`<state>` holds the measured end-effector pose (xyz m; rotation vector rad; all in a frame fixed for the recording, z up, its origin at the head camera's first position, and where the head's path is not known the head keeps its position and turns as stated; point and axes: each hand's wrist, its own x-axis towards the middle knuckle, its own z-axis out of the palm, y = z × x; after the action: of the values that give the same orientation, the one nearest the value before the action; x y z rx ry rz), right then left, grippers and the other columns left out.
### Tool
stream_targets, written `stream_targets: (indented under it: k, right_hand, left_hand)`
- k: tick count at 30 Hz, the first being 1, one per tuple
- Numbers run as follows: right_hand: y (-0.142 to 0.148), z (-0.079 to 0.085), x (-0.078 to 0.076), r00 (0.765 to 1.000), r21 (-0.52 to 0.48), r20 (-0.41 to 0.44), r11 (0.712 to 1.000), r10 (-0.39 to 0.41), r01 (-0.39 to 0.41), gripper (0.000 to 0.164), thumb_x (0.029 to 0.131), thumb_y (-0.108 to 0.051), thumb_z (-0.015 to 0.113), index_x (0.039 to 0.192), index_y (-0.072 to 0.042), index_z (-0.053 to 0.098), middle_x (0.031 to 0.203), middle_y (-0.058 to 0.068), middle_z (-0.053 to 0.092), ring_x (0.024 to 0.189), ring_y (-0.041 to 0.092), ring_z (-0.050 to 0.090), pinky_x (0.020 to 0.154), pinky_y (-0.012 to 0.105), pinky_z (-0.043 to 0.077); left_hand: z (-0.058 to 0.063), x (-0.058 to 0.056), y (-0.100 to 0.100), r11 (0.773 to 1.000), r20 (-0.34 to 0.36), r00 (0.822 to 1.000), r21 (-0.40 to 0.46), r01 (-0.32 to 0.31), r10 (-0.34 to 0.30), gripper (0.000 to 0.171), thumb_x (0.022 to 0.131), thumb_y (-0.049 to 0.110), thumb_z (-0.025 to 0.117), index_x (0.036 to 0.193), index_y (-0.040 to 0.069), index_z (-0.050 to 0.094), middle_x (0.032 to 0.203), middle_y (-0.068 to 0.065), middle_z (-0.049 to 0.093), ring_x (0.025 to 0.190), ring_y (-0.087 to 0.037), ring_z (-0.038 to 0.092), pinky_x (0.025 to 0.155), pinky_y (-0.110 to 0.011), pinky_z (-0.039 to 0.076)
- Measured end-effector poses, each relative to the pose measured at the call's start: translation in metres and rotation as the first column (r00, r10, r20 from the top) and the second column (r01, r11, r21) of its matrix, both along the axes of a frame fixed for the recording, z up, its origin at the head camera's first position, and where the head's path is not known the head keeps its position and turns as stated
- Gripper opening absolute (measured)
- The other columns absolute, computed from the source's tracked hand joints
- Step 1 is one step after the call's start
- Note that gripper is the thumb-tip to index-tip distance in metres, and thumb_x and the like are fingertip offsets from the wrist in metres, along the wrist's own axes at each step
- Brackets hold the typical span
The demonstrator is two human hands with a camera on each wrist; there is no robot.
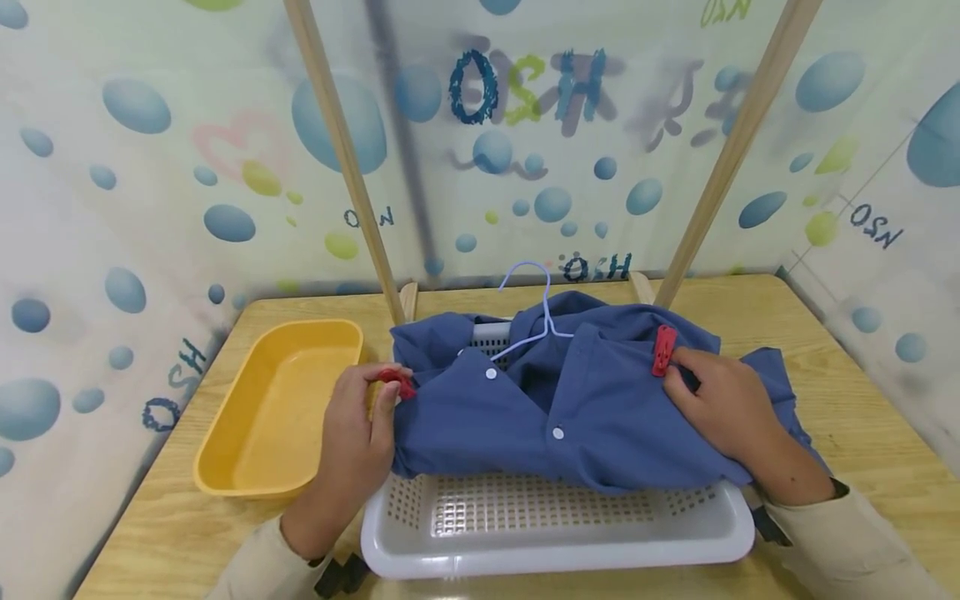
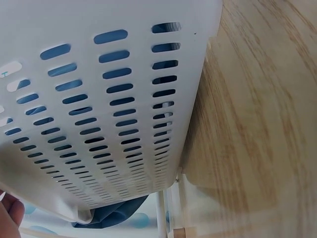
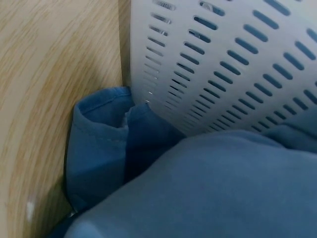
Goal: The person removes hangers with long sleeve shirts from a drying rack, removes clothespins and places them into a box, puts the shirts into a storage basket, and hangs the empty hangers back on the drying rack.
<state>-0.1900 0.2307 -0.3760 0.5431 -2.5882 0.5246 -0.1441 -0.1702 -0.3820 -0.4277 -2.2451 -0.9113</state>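
A blue button-up shirt [image 1: 480, 425] lies draped over the white basket [image 1: 558, 567], its collar spread around a pale purple hanger [image 1: 547, 308]. At the shirt's left shoulder, my left hand [image 1: 356, 425] pinches a red clothespin [image 1: 397, 383] between thumb and fingers. On the right shoulder, a second red clothespin [image 1: 663, 350] stands at the fingertips of my right hand [image 1: 723, 400], its thumb and forefinger closed at the clip's edge. Blue fabric [image 3: 198, 188] fills the lower right wrist view, with a sleeve cuff [image 3: 101, 144] hanging beside the basket wall.
To the left, a yellow tray [image 1: 277, 408] stands on the wooden table [image 1: 847, 408]. Two wooden poles [image 1: 345, 158] rise behind the basket, leaning outward. A patterned curtain [image 1: 480, 208] surrounds the table's back and sides. The basket's slotted wall [image 2: 99, 114] dominates the left wrist view.
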Motion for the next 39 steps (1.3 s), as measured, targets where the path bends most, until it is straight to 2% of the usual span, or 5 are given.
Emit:
stream_targets:
  k: [7,13,20,25,39]
  right_hand:
    - [0.0,0.0,0.0,1.0,0.0,0.008,1.0,-0.001,0.001,0.021,0.089,-0.009,0.058,0.071,-0.015,0.051,0.056,-0.007,0.031,0.048,0.006,0.032,0.049,0.024,0.025]
    - [0.001,-0.001,-0.001,1.0,0.001,0.006,1.0,-0.002,0.002,0.02,0.089,-0.01,0.058,0.071,-0.015,0.051,0.056,-0.007,0.031,0.048,0.006,0.032,0.049,0.024,0.025]
    - [0.002,-0.001,-0.001,1.0,-0.012,-0.009,1.0,-0.001,0.001,0.022,0.089,-0.009,0.058,0.069,-0.016,0.049,0.057,-0.007,0.031,0.048,0.006,0.032,0.049,0.024,0.025]
    - [0.001,-0.001,-0.001,1.0,-0.008,-0.008,1.0,0.005,-0.005,0.021,0.089,-0.009,0.058,0.07,-0.016,0.05,0.057,-0.007,0.032,0.049,0.006,0.033,0.05,0.024,0.026]
    - [0.003,-0.002,0.0,1.0,-0.018,0.031,1.0,0.003,-0.003,0.019,0.091,-0.011,0.057,0.073,-0.015,0.053,0.057,-0.006,0.033,0.049,0.007,0.035,0.049,0.024,0.026]
  left_hand:
    - [0.0,0.001,0.0,1.0,0.005,1.0,0.005,0.001,-0.001,0.023,0.097,0.005,0.061,0.118,-0.001,0.056,0.111,-0.013,0.064,0.099,-0.021,0.055,0.093,-0.02,0.041]
    - [0.0,0.001,0.001,1.0,0.0,1.0,0.0,-0.003,0.003,0.026,0.096,0.003,0.062,0.12,-0.002,0.056,0.114,-0.012,0.064,0.102,-0.023,0.055,0.093,-0.03,0.044]
    - [0.002,-0.001,0.001,1.0,-0.02,1.0,0.007,0.006,-0.006,0.04,0.089,0.0,0.069,0.127,0.0,0.057,0.118,-0.011,0.064,0.106,-0.025,0.056,0.1,-0.018,0.04]
    - [0.001,-0.001,0.003,1.0,-0.035,0.999,0.003,-0.015,0.015,0.048,0.082,0.003,0.08,0.125,0.003,0.06,0.114,-0.011,0.064,0.101,-0.022,0.055,0.093,-0.015,0.041]
    - [0.019,-0.004,-0.007,0.984,-0.018,0.999,-0.177,-0.036,0.033,0.045,0.075,0.015,0.088,0.114,0.004,0.069,0.103,-0.011,0.073,0.097,-0.03,0.063,0.091,-0.047,0.041]
